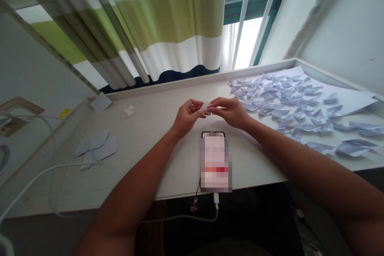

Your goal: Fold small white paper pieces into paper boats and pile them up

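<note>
Between my two hands is a small piece of folded white paper (205, 106), held above the middle of the table. My left hand (188, 115) pinches its left side between thumb and fingers. From the other side, the fingertips of my right hand (229, 111) close on the same paper. My fingers cover most of it, so its folded shape is hard to make out. Just below my hands lies a phone (213, 160) with a blurred screen. Many folded paper boats (279, 96) are spread to the right of my right hand.
Loose paper pieces (100, 150) lie at the left, with another sheet (101, 103) in the back corner. A crumpled white scrap (129, 111) is nearby. White cables (45, 172) cross the left side; a charging plug (216, 199) hangs at the front edge. Larger sheets (351, 98) lie under the boats.
</note>
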A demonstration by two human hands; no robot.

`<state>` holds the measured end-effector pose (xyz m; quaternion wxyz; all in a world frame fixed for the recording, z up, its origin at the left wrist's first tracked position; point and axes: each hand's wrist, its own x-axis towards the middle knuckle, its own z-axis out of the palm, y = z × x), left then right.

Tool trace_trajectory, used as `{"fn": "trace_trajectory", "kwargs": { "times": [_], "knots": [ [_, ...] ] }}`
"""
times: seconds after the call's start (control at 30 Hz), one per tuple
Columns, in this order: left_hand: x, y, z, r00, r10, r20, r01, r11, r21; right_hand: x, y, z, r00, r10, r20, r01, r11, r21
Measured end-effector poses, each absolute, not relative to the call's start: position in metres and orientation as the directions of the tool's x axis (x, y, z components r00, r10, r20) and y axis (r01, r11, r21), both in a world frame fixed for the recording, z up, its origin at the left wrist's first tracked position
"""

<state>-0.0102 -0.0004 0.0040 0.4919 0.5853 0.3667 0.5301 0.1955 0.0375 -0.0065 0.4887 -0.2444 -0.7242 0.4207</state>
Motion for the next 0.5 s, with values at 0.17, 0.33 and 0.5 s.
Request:
{"fn": "trace_trajectory", "kwargs": {
  "times": [0.17,0.33,0.5],
  "knots": [
    [-0.005,-0.001,0.003,0.132,0.934,0.332,-0.037,-0.330,0.943,0.189,0.036,-0.008,-0.282,0.825,0.490,-0.031,0.503,-0.864],
    [-0.002,-0.004,0.006,0.107,0.946,0.307,0.039,-0.313,0.949,0.184,0.030,-0.006,-0.232,0.841,0.489,-0.012,0.500,-0.866],
    [-0.003,-0.003,0.006,0.065,0.949,0.309,0.084,-0.314,0.946,0.182,0.029,-0.006,-0.245,0.842,0.481,-0.002,0.496,-0.868]
  ]
}}
